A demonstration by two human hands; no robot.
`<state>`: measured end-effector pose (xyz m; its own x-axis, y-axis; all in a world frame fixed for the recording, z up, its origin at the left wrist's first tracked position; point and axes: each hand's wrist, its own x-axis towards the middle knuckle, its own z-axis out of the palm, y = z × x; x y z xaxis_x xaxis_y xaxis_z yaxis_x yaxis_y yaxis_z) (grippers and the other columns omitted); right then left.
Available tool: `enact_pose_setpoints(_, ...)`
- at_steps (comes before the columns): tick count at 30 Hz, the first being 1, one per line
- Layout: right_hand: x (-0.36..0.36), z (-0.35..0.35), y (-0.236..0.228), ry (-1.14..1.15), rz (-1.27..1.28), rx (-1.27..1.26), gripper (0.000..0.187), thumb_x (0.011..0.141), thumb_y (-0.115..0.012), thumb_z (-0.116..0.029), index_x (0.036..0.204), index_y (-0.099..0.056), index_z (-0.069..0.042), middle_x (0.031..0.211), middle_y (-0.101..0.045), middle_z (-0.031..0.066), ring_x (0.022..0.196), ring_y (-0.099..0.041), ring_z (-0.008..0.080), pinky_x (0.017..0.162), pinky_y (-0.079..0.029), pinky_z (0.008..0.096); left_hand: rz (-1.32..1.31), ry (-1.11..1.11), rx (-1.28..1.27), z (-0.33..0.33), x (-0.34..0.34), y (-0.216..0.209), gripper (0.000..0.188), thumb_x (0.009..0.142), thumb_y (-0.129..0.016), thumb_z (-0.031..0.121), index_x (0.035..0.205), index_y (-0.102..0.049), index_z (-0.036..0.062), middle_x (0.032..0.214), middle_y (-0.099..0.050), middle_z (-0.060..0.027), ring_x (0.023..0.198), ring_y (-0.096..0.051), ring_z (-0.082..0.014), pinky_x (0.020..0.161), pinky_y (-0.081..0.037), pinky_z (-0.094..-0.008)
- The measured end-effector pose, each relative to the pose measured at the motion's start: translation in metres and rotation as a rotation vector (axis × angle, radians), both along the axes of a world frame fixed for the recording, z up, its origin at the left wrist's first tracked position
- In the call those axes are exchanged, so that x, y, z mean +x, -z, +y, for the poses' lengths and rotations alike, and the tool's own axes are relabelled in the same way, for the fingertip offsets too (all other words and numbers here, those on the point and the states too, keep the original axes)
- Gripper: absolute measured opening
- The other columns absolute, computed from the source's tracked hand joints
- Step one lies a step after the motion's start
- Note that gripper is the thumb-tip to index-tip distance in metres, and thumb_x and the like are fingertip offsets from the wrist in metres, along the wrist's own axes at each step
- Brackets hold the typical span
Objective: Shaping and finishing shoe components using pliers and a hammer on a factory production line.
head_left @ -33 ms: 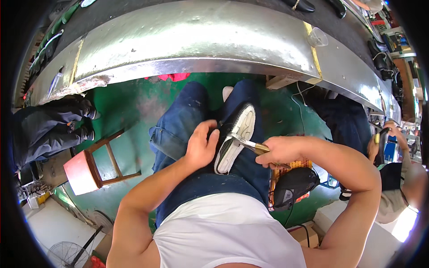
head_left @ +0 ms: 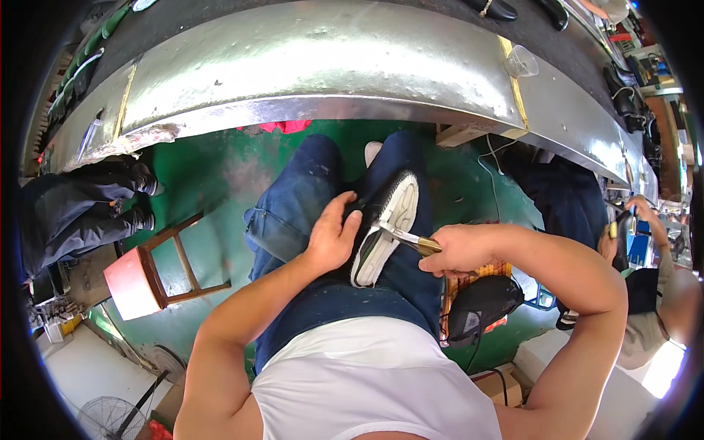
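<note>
A black shoe upper [head_left: 375, 207] lies across my thighs with its white underside [head_left: 400, 209] facing up, toe end pointing away from me and tilted a little right. My left hand [head_left: 334, 233] grips its left side, thumb along the edge and fingers partly hidden against the dark upper. In my right hand [head_left: 462, 251] is a pair of pincers [head_left: 411, 238] with a metal head and brass-coloured handles. Their jaws touch the left edge of the underside near its middle; whether they pinch material is too small to tell.
A metal-faced bench [head_left: 323, 66] runs ahead, with a clear plastic cup [head_left: 521, 61] at right. A reddish stool [head_left: 136, 286] lies tipped at left. Beside my right leg is a black bag [head_left: 480, 312]. Another person's legs [head_left: 81, 213] show left; a co-worker's hand [head_left: 609, 242] works at right.
My right hand has closed slightly around the pincer handles. The co-worker's hands at the right have shifted a little. My left hand and the shoe upper stay nearly in place.
</note>
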<state>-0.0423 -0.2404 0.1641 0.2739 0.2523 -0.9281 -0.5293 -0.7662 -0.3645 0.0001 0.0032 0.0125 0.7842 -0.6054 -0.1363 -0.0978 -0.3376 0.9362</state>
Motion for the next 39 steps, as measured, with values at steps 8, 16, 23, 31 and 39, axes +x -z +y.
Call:
enact_pose_setpoints(8, -0.025, -0.038, 0.061, -0.282, -0.538, 0.005, 0.029, 0.089, -0.068, -0.027, 0.103, -0.064, -0.002, 0.086, -0.069, 0.0168, 0.086, -0.068, 0.0392, 0.076, -0.053, 0.0475, 0.222, 0.419, -0.035, 0.004, 0.011, 0.028, 0.069, 0.102, -0.039, 0.04, 0.154, -0.019, -0.0008, 0.152, -0.032, -0.0248, 0.143, -0.027, -0.0382, 0.119, -0.018, -0.0447)
enact_pose_setpoints(16, -0.051, -0.065, 0.141, -0.27, -1.135, 0.013, 0.027, 0.071, -0.074, -0.025, 0.096, -0.068, -0.017, 0.076, -0.066, 0.0053, 0.073, -0.064, 0.0305, 0.069, -0.051, 0.0451, 0.161, 0.452, -0.072, -0.009, 0.031, 0.032, 0.106, 0.078, -0.08, 0.036, 0.154, -0.019, -0.0032, 0.154, -0.031, -0.0266, 0.143, -0.031, -0.0378, 0.118, -0.025, -0.0447)
enact_pose_setpoints(23, -0.09, -0.038, 0.12, 0.175, -0.86, -0.004, 0.035, 0.087, -0.069, -0.036, 0.11, -0.066, -0.01, 0.097, -0.069, 0.0149, 0.091, -0.068, 0.0348, 0.083, -0.053, 0.0454, 0.031, 0.419, 0.17, -0.022, 0.021, 0.009, 0.106, 0.079, -0.077, 0.049, 0.158, -0.018, 0.0097, 0.144, -0.045, -0.024, 0.136, -0.041, -0.0388, 0.113, -0.029, -0.0462)
enact_pose_setpoints(31, -0.107, -0.025, 0.097, -0.096, -1.19, -0.248, 0.063, 0.088, -0.066, -0.023, 0.139, -0.044, 0.006, 0.123, -0.056, 0.0286, 0.117, -0.056, 0.0426, 0.101, -0.047, 0.0441, -0.031, 0.379, 0.144, -0.02, 0.011, 0.029, 0.103, 0.08, -0.075, 0.048, 0.159, -0.017, 0.0135, 0.135, -0.052, -0.0251, 0.129, -0.048, -0.0407, 0.111, -0.031, -0.0478)
enact_pose_setpoints(39, -0.085, -0.021, 0.099, 0.36, -0.319, 0.077, 0.026, 0.092, -0.064, -0.025, 0.105, -0.065, -0.002, 0.085, -0.068, 0.0127, 0.085, -0.068, 0.0248, 0.078, -0.054, 0.0354, 0.015, 0.245, 0.077, -0.02, 0.003, 0.053, 0.098, 0.083, -0.072, 0.043, 0.159, -0.016, 0.0151, 0.14, -0.048, -0.0243, 0.132, -0.043, -0.0413, 0.111, -0.031, -0.0483)
